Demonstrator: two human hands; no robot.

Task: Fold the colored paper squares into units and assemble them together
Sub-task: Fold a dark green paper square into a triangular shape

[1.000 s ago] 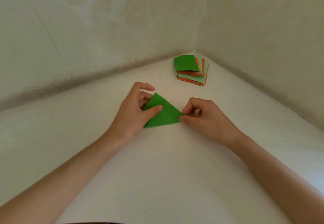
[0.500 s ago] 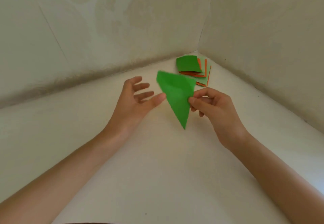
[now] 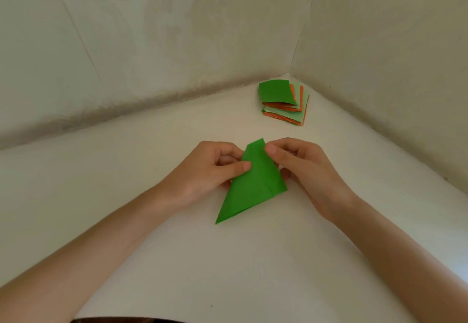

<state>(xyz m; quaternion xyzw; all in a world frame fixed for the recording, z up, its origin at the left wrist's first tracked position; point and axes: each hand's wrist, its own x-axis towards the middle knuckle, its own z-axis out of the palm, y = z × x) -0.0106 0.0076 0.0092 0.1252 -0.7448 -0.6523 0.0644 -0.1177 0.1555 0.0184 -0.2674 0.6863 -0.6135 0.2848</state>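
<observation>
A dark green paper [image 3: 253, 186], folded into a triangle, is held between both hands just above the white surface, its long point aimed toward me at the lower left. My left hand [image 3: 210, 170] pinches its left edge with the thumb on top. My right hand [image 3: 301, 165] pinches the upper right edge near the top corner, thumb on the paper and fingers curled behind. A stack of green and orange paper squares [image 3: 283, 102] lies in the far corner, a dark green sheet on top.
The white surface [image 3: 228, 259] runs into a corner formed by two pale walls [image 3: 152, 31]. The stack lies close to that corner, beyond my hands.
The triangle was pressed flat a second ago, then lifted by my right hand alone. Now it is turned, lower, and my left hand grips it again.
</observation>
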